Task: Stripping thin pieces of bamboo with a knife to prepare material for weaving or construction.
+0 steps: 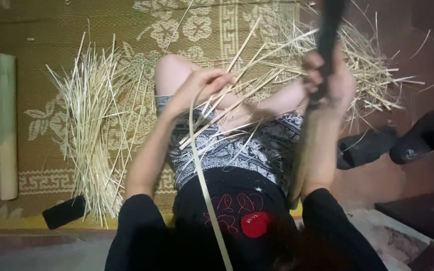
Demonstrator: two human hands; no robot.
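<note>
I sit on a patterned woven mat [51,30] with my knees drawn up. My left hand [202,85] pinches the upper end of a long pale bamboo strip [202,180] that hangs down over my lap toward the camera. My right hand [327,80] grips a dark knife-like tool [327,30] whose blade points up and away. The strip's far end seems to meet the tool between my hands, but blur hides the contact. Several thin strips lie across my patterned shorts [247,150].
A heap of thin bamboo strips [96,130] lies on the mat at left, another pile [362,65] at upper right. A green bamboo section [7,125] lies far left. A dark flat object [64,212] sits near the mat's edge. Two black slippers [398,140] rest at right.
</note>
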